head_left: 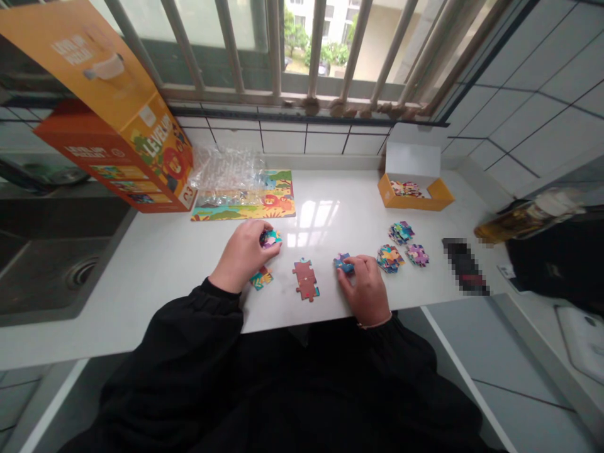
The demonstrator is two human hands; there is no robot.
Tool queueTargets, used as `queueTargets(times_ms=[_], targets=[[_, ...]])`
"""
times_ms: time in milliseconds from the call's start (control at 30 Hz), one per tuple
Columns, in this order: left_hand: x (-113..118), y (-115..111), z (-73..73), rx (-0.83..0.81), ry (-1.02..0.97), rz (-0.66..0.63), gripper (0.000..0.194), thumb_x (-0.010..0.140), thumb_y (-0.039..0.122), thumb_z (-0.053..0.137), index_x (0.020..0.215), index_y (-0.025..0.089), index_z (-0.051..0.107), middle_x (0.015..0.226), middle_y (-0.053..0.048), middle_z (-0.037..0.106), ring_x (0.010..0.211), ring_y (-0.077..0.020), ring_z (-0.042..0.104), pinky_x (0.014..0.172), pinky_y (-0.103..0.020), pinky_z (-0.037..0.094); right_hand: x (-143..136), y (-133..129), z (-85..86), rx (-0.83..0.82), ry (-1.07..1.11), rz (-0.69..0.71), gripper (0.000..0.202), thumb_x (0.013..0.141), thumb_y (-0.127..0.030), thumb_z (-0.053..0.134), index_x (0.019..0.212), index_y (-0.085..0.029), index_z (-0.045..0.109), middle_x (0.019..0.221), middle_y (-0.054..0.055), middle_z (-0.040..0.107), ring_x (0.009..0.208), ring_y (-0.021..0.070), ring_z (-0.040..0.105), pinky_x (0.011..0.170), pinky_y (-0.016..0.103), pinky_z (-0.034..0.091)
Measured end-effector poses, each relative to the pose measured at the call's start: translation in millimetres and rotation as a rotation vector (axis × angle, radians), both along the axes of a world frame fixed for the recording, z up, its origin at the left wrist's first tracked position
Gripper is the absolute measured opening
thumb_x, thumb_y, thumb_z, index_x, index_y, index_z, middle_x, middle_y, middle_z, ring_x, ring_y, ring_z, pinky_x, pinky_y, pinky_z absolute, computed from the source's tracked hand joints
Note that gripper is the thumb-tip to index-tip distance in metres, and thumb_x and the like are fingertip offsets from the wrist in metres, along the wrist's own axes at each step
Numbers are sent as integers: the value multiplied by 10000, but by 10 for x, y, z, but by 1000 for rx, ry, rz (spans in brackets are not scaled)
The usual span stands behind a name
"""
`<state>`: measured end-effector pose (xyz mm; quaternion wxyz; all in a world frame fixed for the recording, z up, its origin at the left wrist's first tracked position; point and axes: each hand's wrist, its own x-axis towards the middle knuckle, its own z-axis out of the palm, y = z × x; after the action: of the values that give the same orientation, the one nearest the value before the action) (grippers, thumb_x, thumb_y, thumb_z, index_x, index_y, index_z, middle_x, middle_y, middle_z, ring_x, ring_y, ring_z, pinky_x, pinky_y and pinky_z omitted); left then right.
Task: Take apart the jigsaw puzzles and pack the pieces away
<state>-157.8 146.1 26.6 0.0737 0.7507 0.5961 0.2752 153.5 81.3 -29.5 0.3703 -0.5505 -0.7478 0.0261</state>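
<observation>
My left hand is closed round a small stack of colourful puzzle pieces above the white counter. Just below it lie teal and orange pieces, partly covered by the hand. Between my hands sit joined reddish-brown puzzle pieces with a bit of teal at the lower right corner. My right hand pinches a blue puzzle piece to the right of them. Piles of pieces lie farther right: a multicoloured one, a green and purple one and a purple one.
A tall orange box stands at the back left beside a sink. Plastic wrap covers part of an illustrated sheet. An open yellow box with pieces, a blurred dark object and a bottle are right.
</observation>
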Motion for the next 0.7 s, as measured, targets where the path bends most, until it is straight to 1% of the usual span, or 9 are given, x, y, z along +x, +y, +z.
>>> queueTargets(times_ms=[167, 267, 333, 433, 467, 500, 567, 633, 700], targets=[[-216, -365, 174, -21, -12, 66, 167, 888, 290, 746, 1012, 226, 653, 1045, -77, 724, 1026, -284, 677, 975, -430, 560, -2, -11, 5, 6, -11, -4, 212, 1050, -297, 633, 1234, -193, 660, 1186, 156, 623, 1100, 307, 638, 985, 525, 607], [-253, -649, 203, -32, -27, 66, 185, 917, 320, 755, 1051, 229, 664, 1062, -78, 729, 1029, -286, 686, 967, -433, 565, 10, -6, -14, 14, -11, 9, 244, 1056, -305, 633, 1275, -200, 637, 1195, 154, 636, 1137, 313, 637, 1010, 539, 600], [-228, -820, 140, -43, -21, 50, 198, 941, 345, 752, 1082, 231, 672, 1083, -86, 725, 1049, -296, 682, 975, -450, 566, 19, 0, -27, 14, -11, 23, 266, 1057, -303, 633, 1301, -196, 626, 1195, 155, 642, 1152, 317, 637, 1021, 547, 598], [-174, -1004, -55, -106, 34, -17, 197, 970, 334, 730, 1129, 226, 688, 1140, -111, 704, 1082, -317, 660, 1007, -492, 568, 3, 1, -22, 16, -5, 34, 274, 1053, -304, 639, 1301, -188, 638, 1203, 157, 635, 1145, 315, 646, 1013, 552, 608], [-169, -1043, -122, -103, 43, -23, 220, 979, 330, 725, 1169, 225, 692, 1194, -124, 692, 1120, -325, 651, 1033, -505, 564, -19, -6, -5, 17, 5, 40, 274, 1049, -304, 648, 1296, -186, 646, 1206, 157, 631, 1141, 314, 651, 1008, 550, 614], [-176, -1075, -181, -84, 49, -12, 269, 983, 337, 732, 1222, 222, 689, 1262, -142, 673, 1173, -337, 640, 1066, -519, 556, -51, -19, 24, 14, 19, 51, 273, 1044, -301, 658, 1293, -187, 654, 1210, 156, 627, 1141, 311, 656, 1005, 545, 620], [-225, -1117, -257, -34, 63, 50, 457, 960, 387, 785, 1359, 212, 645, 1378, -177, 628, 1278, -375, 608, 1131, -558, 525, -158, -61, 115, 2, 59, 93, 261, 1040, -284, 673, 1286, -197, 670, 1219, 150, 623, 1148, 303, 666, 1011, 529, 628], [-307, -1142, -283, -15, 79, 102, 654, 909, 445, 852, 1454, 212, 578, 1419, -192, 615, 1332, -407, 592, 1163, -589, 503, -329, -113, 240, -6, 103, 160, 233, 1042, -272, 682, 1268, -218, 685, 1227, 141, 623, 1147, 291, 675, 1013, 504, 635], [-395, -1156, -286, -37, 88, 110, 770, 865, 481, 895, 1494, 226, 531, 1420, -186, 631, 1337, -416, 605, 1165, -595, 503, -565, -152, 357, 4, 140, 242, 193, 1047, -278, 690, 1235, -237, 700, 1222, 131, 628, 1123, 274, 684, 991, 469, 646]])
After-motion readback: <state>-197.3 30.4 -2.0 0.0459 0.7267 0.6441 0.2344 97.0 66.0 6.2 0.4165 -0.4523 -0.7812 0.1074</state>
